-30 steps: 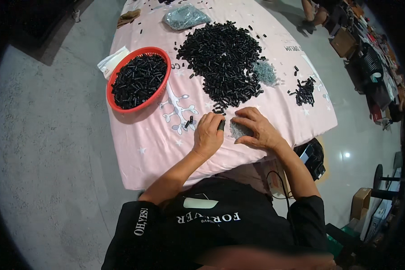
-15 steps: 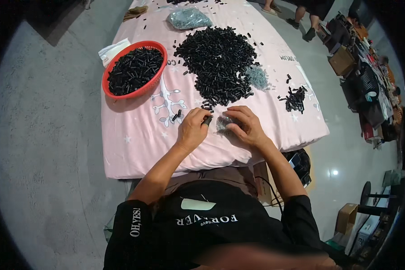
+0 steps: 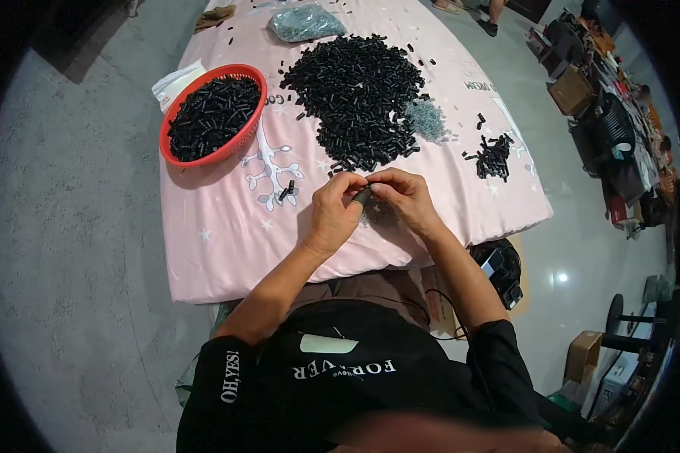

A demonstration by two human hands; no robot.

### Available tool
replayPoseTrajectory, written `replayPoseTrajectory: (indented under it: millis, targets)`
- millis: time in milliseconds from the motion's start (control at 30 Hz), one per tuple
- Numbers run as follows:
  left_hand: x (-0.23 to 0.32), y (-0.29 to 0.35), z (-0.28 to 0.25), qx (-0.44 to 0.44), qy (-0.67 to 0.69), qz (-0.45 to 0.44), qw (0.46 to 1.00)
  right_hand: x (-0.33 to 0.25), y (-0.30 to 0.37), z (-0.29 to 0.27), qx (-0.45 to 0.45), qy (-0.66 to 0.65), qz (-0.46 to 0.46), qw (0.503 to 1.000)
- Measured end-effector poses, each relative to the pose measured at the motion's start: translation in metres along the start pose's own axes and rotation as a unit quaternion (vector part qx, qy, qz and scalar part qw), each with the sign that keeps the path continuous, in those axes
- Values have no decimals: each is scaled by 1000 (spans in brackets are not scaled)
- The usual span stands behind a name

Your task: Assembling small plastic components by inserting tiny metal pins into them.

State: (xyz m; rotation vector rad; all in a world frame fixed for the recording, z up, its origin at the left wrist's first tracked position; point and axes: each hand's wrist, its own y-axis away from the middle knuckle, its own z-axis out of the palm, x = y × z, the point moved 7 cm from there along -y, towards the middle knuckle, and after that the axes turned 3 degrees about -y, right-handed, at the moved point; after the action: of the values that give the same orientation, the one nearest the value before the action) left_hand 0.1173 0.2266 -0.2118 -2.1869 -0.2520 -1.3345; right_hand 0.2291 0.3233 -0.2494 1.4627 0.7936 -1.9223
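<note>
Pink cloth covers our worktop [image 3: 227, 249]; our left hand [image 3: 334, 213] and right hand [image 3: 406, 198] pinch one small dark piece [image 3: 363, 195] together, mostly hidden by fingers, just below the black pile [image 3: 359, 98].

A small workshop for piecework assembly is shown. A bench [image 3: 227, 249] is covered with a pink printed cloth, on which a large heap of small black parts [image 3: 359, 98] is spread, and more are gathered in a red basket [image 3: 212, 115]. A bare grey concrete floor [image 3: 75, 249] is seen all round, and cardboard boxes [image 3: 570, 90] and clutter are stacked along the right side.
</note>
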Motion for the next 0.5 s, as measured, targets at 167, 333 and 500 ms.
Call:
replayPoseTrajectory:
  millis: [167, 333, 500]
  targets:
    - [-8, -5, 3, -16, 45, -4, 999, 5, -3, -5, 33, -77, 55, 995]
    - [1, -4, -1, -35, 14, 16, 999, 9, -8, -4, 28, -76, 90, 993]
    - [9, -3, -4, -2, -83, 105, 991, 8, -8, -2, 14, -72, 84, 994]
